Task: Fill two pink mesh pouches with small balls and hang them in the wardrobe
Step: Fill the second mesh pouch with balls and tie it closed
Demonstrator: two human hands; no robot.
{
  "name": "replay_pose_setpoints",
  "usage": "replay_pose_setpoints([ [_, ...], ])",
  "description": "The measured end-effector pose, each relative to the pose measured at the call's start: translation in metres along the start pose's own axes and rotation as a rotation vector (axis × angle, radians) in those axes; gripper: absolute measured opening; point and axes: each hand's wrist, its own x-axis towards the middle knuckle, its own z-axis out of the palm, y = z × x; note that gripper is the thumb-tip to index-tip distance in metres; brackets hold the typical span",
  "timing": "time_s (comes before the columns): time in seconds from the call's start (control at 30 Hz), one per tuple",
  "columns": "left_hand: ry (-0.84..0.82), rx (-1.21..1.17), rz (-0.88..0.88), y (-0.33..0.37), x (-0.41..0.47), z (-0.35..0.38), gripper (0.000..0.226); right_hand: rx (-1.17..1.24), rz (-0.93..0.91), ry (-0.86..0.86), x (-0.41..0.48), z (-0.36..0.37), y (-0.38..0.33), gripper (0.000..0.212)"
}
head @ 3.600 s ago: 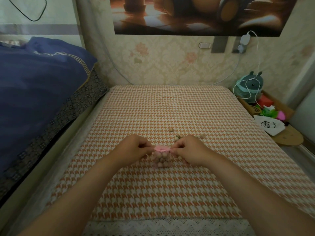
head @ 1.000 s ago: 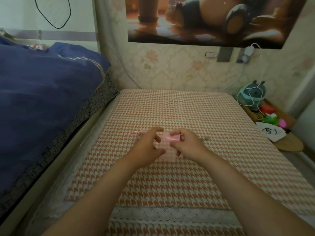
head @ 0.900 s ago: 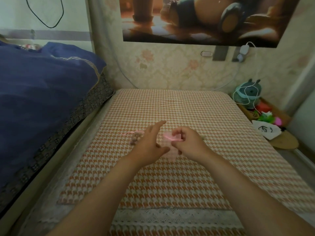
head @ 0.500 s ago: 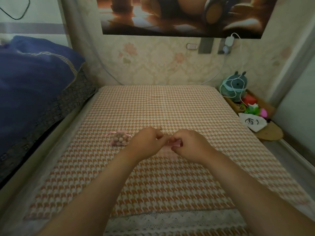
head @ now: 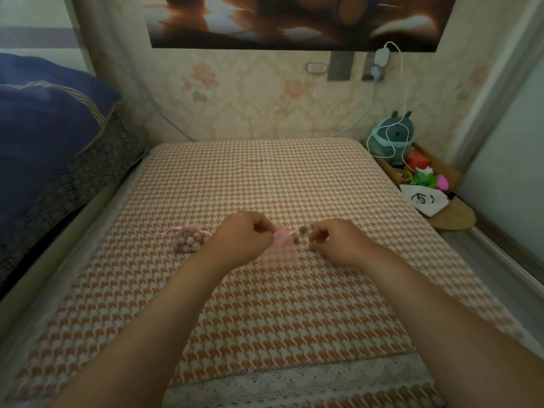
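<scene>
In the middle of the frame, the left hand [head: 244, 240] pinches the upper edge of a flat pink mesh pouch [head: 281, 248] with curled fingers. The pouch lies on the orange and white houndstooth bed cover [head: 265, 178] and looks nearly empty. Just right of it is the right hand [head: 338, 242], with its fingers curled and their tips pointing down toward a few loose balls [head: 303, 230] on the cover. The balls are small and brown, between the two hands. One ball is directly under the right fingertips, but I cannot tell if the fingers hold it or only come near it.

Left of the left hand, apart from it, a filled pink mesh pouch [head: 188, 241] lies on the cover, full of balls, with its strings spread to the sides.

In the upper left there is a blue quilt [head: 38, 128]. At the right edge of the bed a grey-green plush toy [head: 391, 139] stands with a white cable [head: 403, 83] around it. A poster [head: 294, 22] hangs on the wall at the top.
</scene>
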Motion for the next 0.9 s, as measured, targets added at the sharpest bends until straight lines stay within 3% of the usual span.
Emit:
replay_pose_setpoints([
  [0.23, -0.069, 0.049, 0.097, -0.003, -0.004, 0.006, 0.014, -0.067, -0.015, 0.027, 0.007, 0.009, 0.0, 0.014],
  [0.47, -0.031, 0.034, 0.112, -0.002, -0.006, 0.004, 0.02, 0.308, -0.162, 0.207, -0.011, -0.021, -0.048, 0.011],
  [0.7, -0.027, -0.012, 0.118, 0.002, -0.008, 0.008, 0.019, 0.034, -0.304, 0.138, -0.022, -0.015, -0.064, 0.014],
  [0.9, -0.026, -0.027, 0.114, 0.0, -0.004, 0.008, 0.022, 0.017, -0.282, 0.09, -0.022, -0.018, -0.063, 0.012],
])
